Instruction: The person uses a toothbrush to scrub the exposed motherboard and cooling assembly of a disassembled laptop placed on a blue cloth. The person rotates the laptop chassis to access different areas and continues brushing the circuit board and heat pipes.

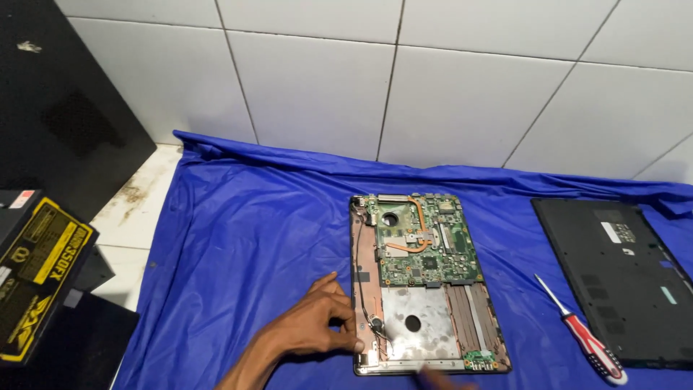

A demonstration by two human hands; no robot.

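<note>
Head view: right hand (440, 378) blurred, mostly cropped.

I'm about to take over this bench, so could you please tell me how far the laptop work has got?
Done: the bottom cover is off and lies to the right, beside the screwdriver. In hand: the left hand rests at the left edge of the opened laptop; the right hand barely shows. Left: the green board and copper heat pipe still sit in the chassis.
</note>
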